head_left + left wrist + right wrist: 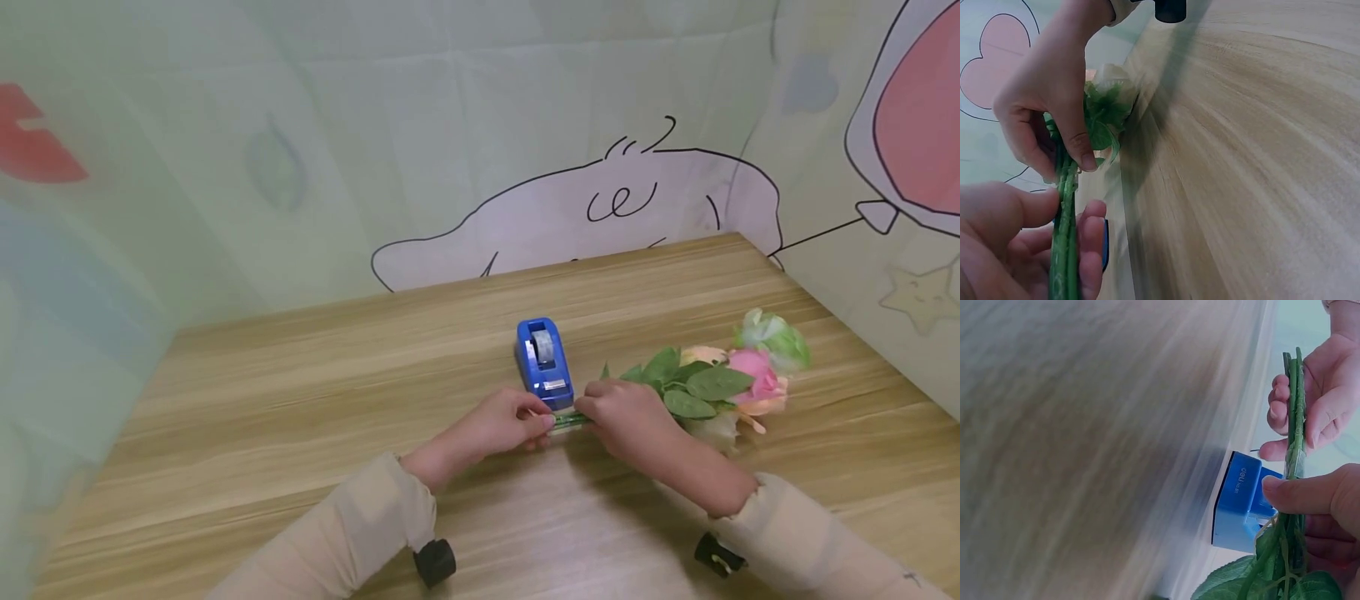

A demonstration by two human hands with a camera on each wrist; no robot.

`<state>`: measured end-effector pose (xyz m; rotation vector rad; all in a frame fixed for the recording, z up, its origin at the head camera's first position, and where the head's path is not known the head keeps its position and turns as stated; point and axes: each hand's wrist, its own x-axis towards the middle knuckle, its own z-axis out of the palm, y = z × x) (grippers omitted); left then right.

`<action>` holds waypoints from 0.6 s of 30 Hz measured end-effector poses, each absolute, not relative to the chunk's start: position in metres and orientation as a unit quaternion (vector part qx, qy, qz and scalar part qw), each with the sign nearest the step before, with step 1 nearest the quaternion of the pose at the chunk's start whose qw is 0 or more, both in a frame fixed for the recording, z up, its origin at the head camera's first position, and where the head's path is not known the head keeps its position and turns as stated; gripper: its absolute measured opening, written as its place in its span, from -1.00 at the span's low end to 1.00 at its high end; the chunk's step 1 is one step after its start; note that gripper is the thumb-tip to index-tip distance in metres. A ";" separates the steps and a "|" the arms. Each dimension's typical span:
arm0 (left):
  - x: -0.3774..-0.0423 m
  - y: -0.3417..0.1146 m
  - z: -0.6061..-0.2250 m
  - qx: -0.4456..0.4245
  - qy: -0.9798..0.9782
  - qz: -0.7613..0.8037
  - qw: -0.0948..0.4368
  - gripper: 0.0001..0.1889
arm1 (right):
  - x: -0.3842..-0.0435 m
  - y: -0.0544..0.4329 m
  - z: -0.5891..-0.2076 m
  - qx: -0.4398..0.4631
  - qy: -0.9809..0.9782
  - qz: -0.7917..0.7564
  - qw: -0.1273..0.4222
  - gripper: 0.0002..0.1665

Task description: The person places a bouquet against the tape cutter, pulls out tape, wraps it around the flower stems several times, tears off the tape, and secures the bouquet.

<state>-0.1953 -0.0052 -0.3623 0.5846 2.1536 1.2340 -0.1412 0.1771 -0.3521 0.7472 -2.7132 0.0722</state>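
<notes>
A bouquet of what look like artificial flowers [756, 373], pink, peach, white and green, lies toward the right with its stems pointing left. My left hand [501, 422] holds the lower green stems [1065, 250] between thumb and fingers. Closer to the leaves [718, 383], my right hand [632, 417] pinches the same stems. Clear tape [1295, 461] shows around the stems between both hands in the right wrist view. Just behind the hands stands a blue tape dispenser [546, 375] with a roll of clear tape [543, 346] in it.
The wood-grain table [300, 400] spreads to both sides of the hands. A printed cloth [337, 167] hangs along its back and sides. Black wrist-worn devices [435, 562] sit below both sleeves, close to the tabletop.
</notes>
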 end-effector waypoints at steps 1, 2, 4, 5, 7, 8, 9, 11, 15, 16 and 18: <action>-0.196 -0.005 -0.363 0.218 0.802 0.467 0.303 -0.80 | -0.141 0.177 -0.352 0.264 -0.950 0.023 0.168 -0.80; -0.196 -0.005 -0.362 0.217 0.796 0.471 0.313 -0.80 | -0.141 0.177 -0.353 0.266 -0.948 0.020 0.173 -0.79; -0.197 -0.006 -0.363 0.212 0.786 0.478 0.331 -0.78 | -0.142 0.177 -0.354 0.270 -0.945 0.014 0.183 -0.78; -0.198 -0.006 -0.364 0.209 0.783 0.480 0.337 -0.77 | -0.142 0.177 -0.355 0.273 -0.944 0.011 0.188 -0.78; -0.199 -0.006 -0.364 0.207 0.778 0.483 0.346 -0.75 | -0.143 0.177 -0.355 0.277 -0.941 0.006 0.196 -0.76; -0.199 -0.006 -0.365 0.207 0.776 0.484 0.347 -0.75 | -0.143 0.178 -0.356 0.278 -0.940 0.005 0.198 -0.76; -0.200 -0.006 -0.366 0.209 0.776 0.483 0.348 -0.74 | -0.143 0.178 -0.356 0.279 -0.939 0.003 0.200 -0.75; -0.201 -0.006 -0.366 0.214 0.775 0.481 0.349 -0.74 | -0.144 0.177 -0.356 0.281 -0.938 0.001 0.203 -0.74; -0.201 -0.007 -0.364 0.222 0.771 0.482 0.351 -0.73 | -0.145 0.177 -0.356 0.284 -0.936 -0.001 0.209 -0.74; -0.201 -0.007 -0.364 0.222 0.771 0.482 0.353 -0.73 | -0.145 0.177 -0.356 0.286 -0.935 -0.001 0.211 -0.74; -0.201 -0.008 -0.363 0.222 0.769 0.481 0.356 -0.73 | -0.145 0.177 -0.355 0.289 -0.932 -0.002 0.219 -0.74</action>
